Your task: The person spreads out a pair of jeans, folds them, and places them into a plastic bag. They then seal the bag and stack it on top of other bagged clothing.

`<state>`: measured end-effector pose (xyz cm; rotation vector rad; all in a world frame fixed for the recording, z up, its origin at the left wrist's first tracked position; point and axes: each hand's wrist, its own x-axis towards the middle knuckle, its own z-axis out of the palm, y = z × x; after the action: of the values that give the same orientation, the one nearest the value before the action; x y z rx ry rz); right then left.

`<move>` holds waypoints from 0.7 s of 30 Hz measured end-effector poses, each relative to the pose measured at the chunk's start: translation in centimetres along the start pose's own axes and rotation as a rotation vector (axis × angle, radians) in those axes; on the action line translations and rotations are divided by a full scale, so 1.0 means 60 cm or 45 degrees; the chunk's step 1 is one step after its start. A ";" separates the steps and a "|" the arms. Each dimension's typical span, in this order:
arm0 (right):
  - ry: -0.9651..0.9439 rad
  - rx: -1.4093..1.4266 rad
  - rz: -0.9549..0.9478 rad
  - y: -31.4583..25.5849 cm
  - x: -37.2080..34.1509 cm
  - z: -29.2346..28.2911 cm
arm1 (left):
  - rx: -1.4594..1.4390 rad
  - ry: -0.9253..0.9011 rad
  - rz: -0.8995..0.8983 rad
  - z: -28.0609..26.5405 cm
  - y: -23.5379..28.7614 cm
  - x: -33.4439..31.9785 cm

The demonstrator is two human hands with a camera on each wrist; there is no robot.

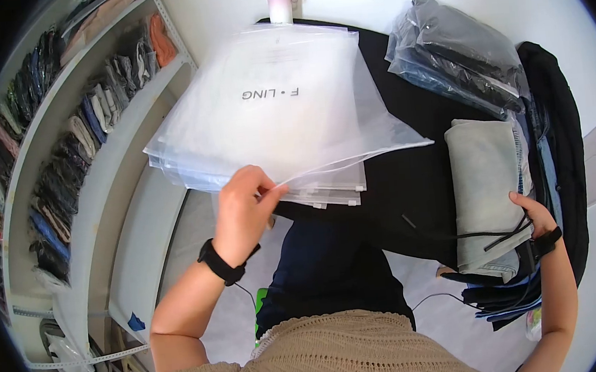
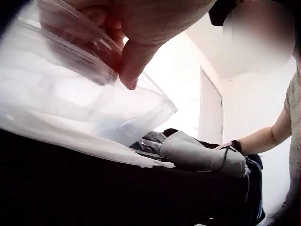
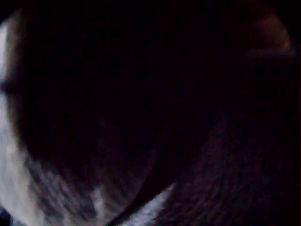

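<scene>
My left hand (image 1: 246, 201) pinches the open edge of the top clear plastic zip bag (image 1: 328, 130) between thumb and fingers. That edge is lifted off the bags beneath it, as the left wrist view also shows. The bag is printed "F • LING" and lies over a stack of similar bags with zip sliders (image 1: 352, 201). My right hand (image 1: 543, 218) holds the right side of a pair of folded pale jeans (image 1: 483, 177), thumb at their edge and fingers hidden beneath. The right wrist view is mostly dark, with fabric (image 3: 150, 207) close to the camera.
The bags lie on a black table (image 1: 398, 198). At its back right are bagged dark garments (image 1: 457, 59), with more dark clothes (image 1: 556, 142) beside the jeans. A pink-and-white bottle (image 1: 279, 0) stands at the back. Shelves (image 1: 91, 169) of folded clothes line the left.
</scene>
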<state>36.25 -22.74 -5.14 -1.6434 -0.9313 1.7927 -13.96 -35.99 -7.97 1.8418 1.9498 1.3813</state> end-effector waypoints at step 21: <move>0.147 0.192 -0.460 0.058 -0.082 0.031 | 0.280 -0.460 0.350 0.009 0.042 0.008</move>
<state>35.26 -28.95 -4.72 -1.3683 -0.9469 1.4704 -11.90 -35.69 -6.37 2.3371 1.7707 0.8289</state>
